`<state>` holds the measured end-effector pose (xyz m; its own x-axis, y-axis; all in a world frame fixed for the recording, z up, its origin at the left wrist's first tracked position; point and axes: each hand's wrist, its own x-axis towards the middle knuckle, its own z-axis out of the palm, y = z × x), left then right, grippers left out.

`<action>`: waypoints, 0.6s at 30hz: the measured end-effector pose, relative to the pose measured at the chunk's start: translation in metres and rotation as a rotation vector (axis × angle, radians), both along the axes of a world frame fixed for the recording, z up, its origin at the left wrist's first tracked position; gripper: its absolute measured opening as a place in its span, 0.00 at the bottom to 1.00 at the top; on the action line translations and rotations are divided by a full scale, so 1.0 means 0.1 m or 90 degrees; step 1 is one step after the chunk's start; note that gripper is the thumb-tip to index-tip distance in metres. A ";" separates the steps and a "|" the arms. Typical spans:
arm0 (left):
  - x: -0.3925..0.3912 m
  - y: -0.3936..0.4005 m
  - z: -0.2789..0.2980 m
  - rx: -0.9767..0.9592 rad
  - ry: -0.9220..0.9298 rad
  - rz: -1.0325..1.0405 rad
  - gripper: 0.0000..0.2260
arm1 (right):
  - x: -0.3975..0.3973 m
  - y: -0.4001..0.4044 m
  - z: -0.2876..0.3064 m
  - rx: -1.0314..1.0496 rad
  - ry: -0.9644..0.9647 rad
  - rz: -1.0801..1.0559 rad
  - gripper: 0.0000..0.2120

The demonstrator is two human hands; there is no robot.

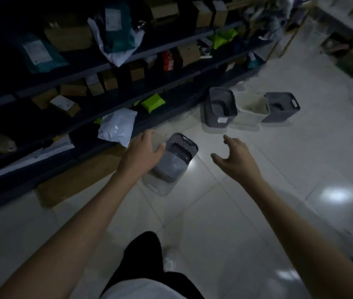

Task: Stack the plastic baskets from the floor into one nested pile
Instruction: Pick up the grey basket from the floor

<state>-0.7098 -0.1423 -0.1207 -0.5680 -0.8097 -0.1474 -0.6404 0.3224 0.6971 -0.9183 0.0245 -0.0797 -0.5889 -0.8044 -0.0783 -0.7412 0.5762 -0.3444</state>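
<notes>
Grey basket (pixel 174 157) holds another; left hand (pixel 141 152) touches it, right hand (pixel 235 157) fingers spread wide.

No legible txt, labels blurred.

Both forearms are seen bare to the frame's edge, with no sleeves, and the left hand (pixel 141 153) and right hand (pixel 237 159) are ungloved. A white garment (pixel 141 289), dark trousers (pixel 143 255) and possibly a pale shoe (pixel 170 258) are shown.

Dim, blurry pic; glare on floor tiles (pixel 335 194), prob. overhead lights.
</notes>
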 end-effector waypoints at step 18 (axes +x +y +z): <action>-1.99 -1.66 -0.14 0.014 0.005 0.321 0.28 | -2.62 -2.42 -0.40 0.013 0.029 0.328 0.32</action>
